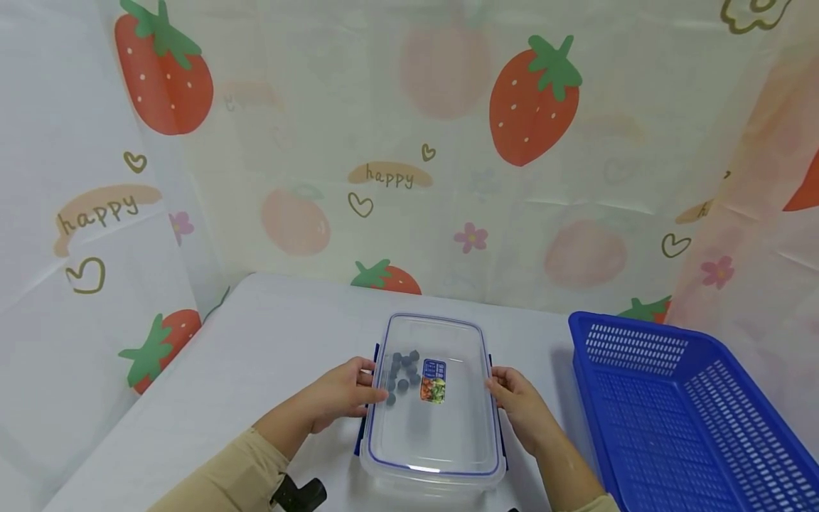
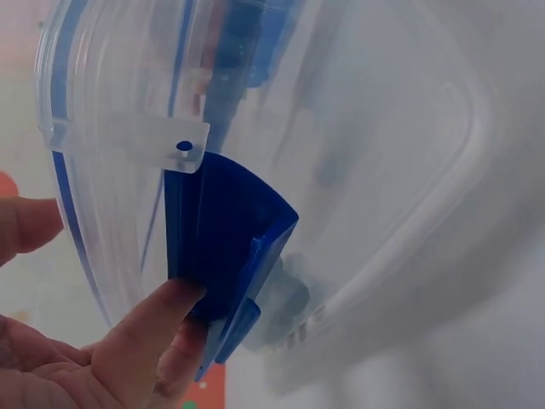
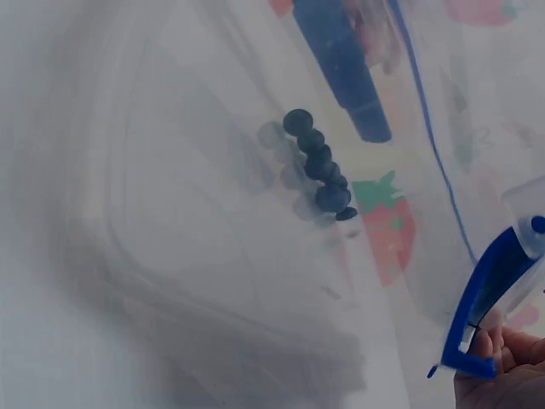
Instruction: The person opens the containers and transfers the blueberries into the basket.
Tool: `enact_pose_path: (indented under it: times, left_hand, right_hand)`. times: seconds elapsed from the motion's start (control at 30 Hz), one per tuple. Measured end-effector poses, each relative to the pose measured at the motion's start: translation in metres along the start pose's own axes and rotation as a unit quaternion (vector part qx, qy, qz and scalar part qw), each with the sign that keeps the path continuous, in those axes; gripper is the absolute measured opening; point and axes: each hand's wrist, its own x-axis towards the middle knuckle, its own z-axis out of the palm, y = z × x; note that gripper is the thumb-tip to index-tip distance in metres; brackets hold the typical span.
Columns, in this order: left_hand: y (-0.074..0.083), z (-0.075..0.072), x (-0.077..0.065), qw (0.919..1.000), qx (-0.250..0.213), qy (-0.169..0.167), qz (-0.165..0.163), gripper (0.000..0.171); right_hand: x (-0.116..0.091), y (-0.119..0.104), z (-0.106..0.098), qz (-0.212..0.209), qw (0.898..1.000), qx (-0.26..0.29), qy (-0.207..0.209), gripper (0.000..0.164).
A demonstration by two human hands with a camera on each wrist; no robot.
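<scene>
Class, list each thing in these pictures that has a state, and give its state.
Box: upright, covered.
Lid: on the box.
Left latch: swung out, unfastened.
Right latch: swung out, unfastened.
Dark balls: inside the box, bunched toward its left side.
Basket: upright, open-topped.
Left hand: holding the left latch.
Right hand: holding the right latch.

My clear rectangular plastic box [image 2: 383, 162]: clear lid [image 1: 454, 427] with blue trim, blue plastic latches [image 2: 226, 239]. Small dark-blue round balls [image 1: 402, 385]. White cloth-covered counter [image 1: 301, 320]. Blue perforated plastic basket [image 1: 640, 345]. Cream fabric backdrop [image 1: 390, 128], red-strawberry print. My fabric sleeve [image 1: 224, 473], beige.
</scene>
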Motion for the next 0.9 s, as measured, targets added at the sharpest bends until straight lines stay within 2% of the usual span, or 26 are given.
enact_pose_path:
  times: [0.17,0.33,0.9]
  left_hand:
    - [0.0,-0.001,0.0,0.9999,0.009,0.0,0.012,0.055]
    - [-0.001,-0.001,0.001,0.9998,0.007,-0.005,0.017,0.053]
    - [-0.002,0.002,0.006,0.9975,-0.035,-0.032,0.052,0.06]
  right_hand:
    - [0.0,0.0,-0.004,-0.011,1.0,0.002,0.006,0.032]
    - [0.0,0.001,-0.006,-0.002,1.0,0.014,0.018,0.037]
    - [0.002,-0.008,-0.011,0.006,0.999,0.03,0.036,0.038]
